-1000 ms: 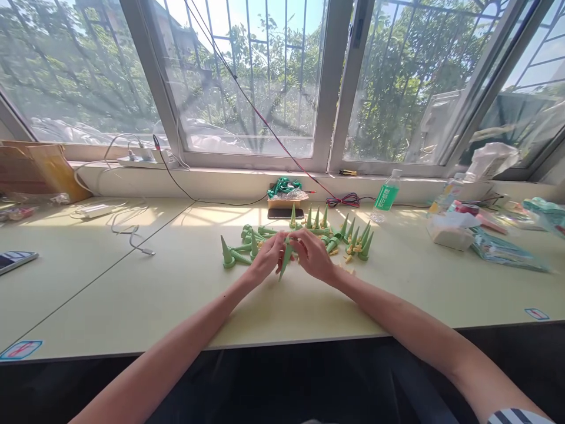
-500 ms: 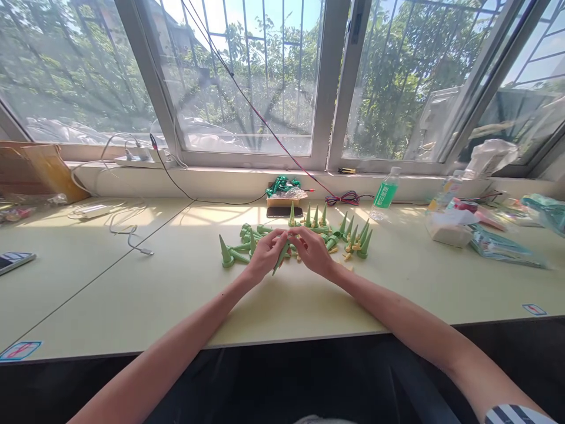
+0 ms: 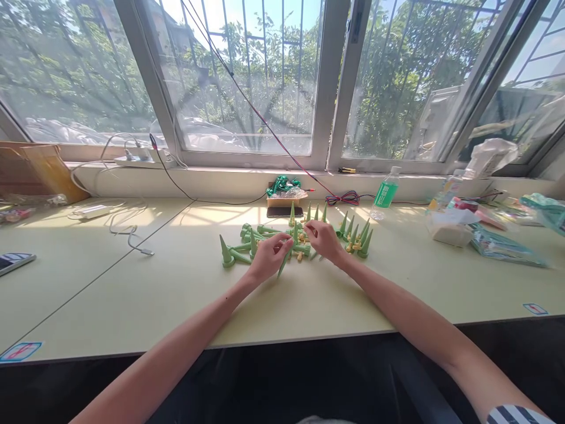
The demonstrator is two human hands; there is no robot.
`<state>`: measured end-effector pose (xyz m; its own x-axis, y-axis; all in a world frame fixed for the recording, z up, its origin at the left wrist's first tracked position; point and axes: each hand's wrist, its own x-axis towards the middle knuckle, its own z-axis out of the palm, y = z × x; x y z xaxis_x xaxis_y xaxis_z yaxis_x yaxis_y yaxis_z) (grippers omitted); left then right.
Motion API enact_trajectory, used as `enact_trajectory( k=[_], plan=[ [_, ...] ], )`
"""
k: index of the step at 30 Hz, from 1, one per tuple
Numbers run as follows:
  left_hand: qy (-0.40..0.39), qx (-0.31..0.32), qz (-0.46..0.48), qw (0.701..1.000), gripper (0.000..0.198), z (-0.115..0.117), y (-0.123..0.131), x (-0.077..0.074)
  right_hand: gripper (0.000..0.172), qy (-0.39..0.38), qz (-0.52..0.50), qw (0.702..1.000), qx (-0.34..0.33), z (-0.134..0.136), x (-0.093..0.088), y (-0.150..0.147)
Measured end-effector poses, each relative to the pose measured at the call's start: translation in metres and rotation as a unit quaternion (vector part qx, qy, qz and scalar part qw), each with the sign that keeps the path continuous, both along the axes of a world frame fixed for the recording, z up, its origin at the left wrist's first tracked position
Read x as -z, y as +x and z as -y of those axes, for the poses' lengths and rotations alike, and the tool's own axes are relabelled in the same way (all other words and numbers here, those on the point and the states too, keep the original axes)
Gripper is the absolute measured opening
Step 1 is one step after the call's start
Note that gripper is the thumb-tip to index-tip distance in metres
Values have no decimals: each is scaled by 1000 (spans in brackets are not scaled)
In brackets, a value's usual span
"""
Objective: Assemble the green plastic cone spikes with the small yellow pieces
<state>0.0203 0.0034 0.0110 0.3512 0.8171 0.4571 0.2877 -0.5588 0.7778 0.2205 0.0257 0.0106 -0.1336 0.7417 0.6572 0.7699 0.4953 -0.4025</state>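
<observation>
My left hand (image 3: 268,257) is closed round a green plastic cone spike (image 3: 285,261), its tip pointing down and towards me. My right hand (image 3: 323,239) has its fingers curled down among the small yellow parts (image 3: 302,238) in the middle of the pile; whether it grips one is hidden. Several more green cone spikes (image 3: 358,237) stand upright to the right of my right hand. Others lie flat or stand at the left (image 3: 232,253) beside my left hand. All rest on the pale yellow table (image 3: 185,294).
A black phone (image 3: 285,211) and a bag of green parts (image 3: 283,187) lie behind the pile. A water bottle (image 3: 385,193) stands at the right, with bags and packets (image 3: 498,244) beyond it. At the left are cables (image 3: 128,227), a power strip (image 3: 140,156) and a phone (image 3: 14,261).
My right hand has left the cone held between both hands and moved back and right into the pile. My left hand keeps the cone, now lower and tilted.
</observation>
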Motion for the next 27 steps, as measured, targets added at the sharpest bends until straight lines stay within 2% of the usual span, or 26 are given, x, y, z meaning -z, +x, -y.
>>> enact_trajectory(
  k=[4, 10, 14, 27],
  plan=[
    [69, -19, -85, 994, 34, 2, 0, 1, 19, -83, 71, 994, 30, -2, 1, 4],
    [81, -17, -130, 988, 31, 5, 0, 0, 20, -143, 121, 982, 23, -4, 1, 4],
    [79, -21, -136, 987, 30, 6, 0, -1, 16, -152, 138, 978, 28, -5, 1, 4],
    [67, -4, -143, 987, 31, 8, 0, -3, 26, -160, 193, 967, 48, -7, 6, 3]
  ],
)
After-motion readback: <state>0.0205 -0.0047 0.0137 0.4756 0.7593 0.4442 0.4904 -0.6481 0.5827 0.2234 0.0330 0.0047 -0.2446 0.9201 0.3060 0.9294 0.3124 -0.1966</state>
